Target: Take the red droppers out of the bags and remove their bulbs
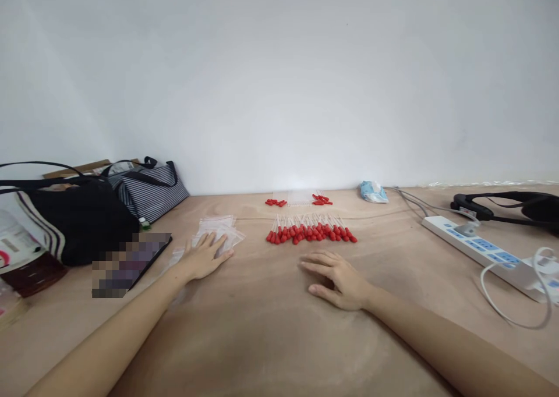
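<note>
Head view: resting both hands flat.
Spreading left hand over clear bags, probably pinning them; laying right hand open, empty, just short of red-capped droppers.

Plain workroom, plywood table (bags, power strip)

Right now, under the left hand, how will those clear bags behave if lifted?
The clear bags look thin and flat, so probably floppy and very light. They overlap loosely under the left hand, so they likely slide, and several may lift together.
</note>
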Available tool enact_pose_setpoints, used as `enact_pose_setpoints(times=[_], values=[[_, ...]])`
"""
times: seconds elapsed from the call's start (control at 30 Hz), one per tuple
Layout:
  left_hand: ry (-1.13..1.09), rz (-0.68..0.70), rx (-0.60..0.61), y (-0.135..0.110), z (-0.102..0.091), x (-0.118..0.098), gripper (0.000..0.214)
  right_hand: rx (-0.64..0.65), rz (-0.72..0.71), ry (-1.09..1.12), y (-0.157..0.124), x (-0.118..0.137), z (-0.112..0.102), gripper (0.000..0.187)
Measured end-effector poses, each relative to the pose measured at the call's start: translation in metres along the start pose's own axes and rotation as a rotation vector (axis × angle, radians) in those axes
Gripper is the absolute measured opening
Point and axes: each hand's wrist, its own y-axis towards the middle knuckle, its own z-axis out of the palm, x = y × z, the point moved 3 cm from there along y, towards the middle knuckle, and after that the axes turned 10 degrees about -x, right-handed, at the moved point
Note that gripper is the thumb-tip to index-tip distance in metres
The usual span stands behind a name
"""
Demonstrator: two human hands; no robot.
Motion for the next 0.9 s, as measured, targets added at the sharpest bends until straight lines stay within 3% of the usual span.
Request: enact_pose_setpoints(times=[0.13,0.27,0.37,0.47,0.6,0.73,0.9], values=[[-0.086,0.234,-0.244,-0.012,-0.019,-0.042,0.046,0.108,0.077,-0.008,-0.008,-0.006,-0.004,0.05],[-0.38,0.378,-0.082,-0.044,-0.012,-0.089,0.05,0.149,0.089,-0.013,-0.005,-0.007,-0.001,0.051],[-0.465,0.359,-0.058,-0.053,-0.005,-0.105,0.044,0.136,0.097,-0.007,-0.004,-0.008,0.0,0.051],[-0.512,0.27,-0.208,-0.037,-0.004,-0.113,0.033,0.11,0.106,-0.005,-0.003,-0.008,-0.001,0.047],[-0.453,0.165,-0.371,0.005,-0.009,-0.129,0.023,0.109,0.118,-0.005,-0.002,-0.008,-0.002,0.046],[-0.283,0.062,-0.384,0.034,-0.01,-0.139,0.03,0.099,0.106,0.003,-0.001,-0.008,-0.002,0.046],[-0.289,0.063,-0.37,0.036,-0.007,-0.138,0.025,0.107,0.105,-0.002,-0.001,-0.008,-0.002,0.046]])
